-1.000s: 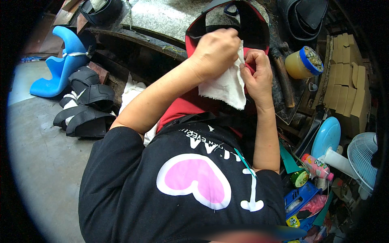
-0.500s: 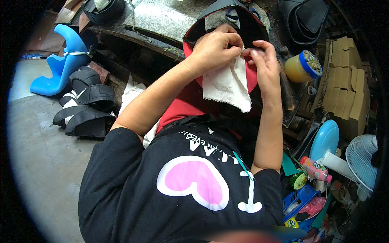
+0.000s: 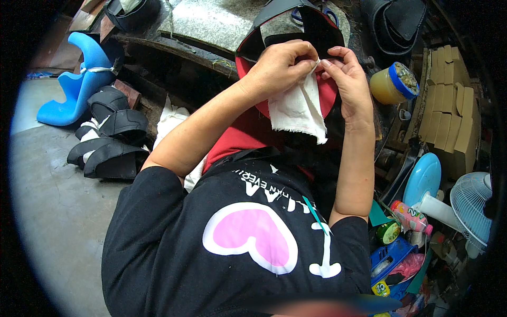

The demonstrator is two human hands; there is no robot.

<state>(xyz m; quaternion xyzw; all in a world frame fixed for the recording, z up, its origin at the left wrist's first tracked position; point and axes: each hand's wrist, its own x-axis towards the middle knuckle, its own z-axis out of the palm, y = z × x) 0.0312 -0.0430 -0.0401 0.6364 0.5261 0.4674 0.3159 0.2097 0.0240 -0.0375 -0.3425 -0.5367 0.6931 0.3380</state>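
My left hand [image 3: 285, 66] is closed, with thumb and fingertips pinching the upper edge of a white cloth [image 3: 298, 111]. The cloth hangs down from the pinch and has a frayed lower edge. My right hand [image 3: 346, 79] meets it at the cloth's upper right corner, thumb and finger closed together. Whatever is between those fingertips is too small to make out. Behind both hands lies a curved, open black piece with a red face [image 3: 328, 98]; my hands and the cloth cover part of it.
A grey slab [image 3: 208, 26] lies beyond the hands, with blue-handled scissors at its far right. To the right are a blue-lidded jar [image 3: 388, 87], cardboard boxes [image 3: 449, 105] and a fan [image 3: 470, 208]. Black curved pieces [image 3: 119, 132] and a blue form [image 3: 74, 87] stand left.
My right fingertips have come closer to my left ones at the cloth's corner. The cloth has shifted slightly right. The view has moved a little.
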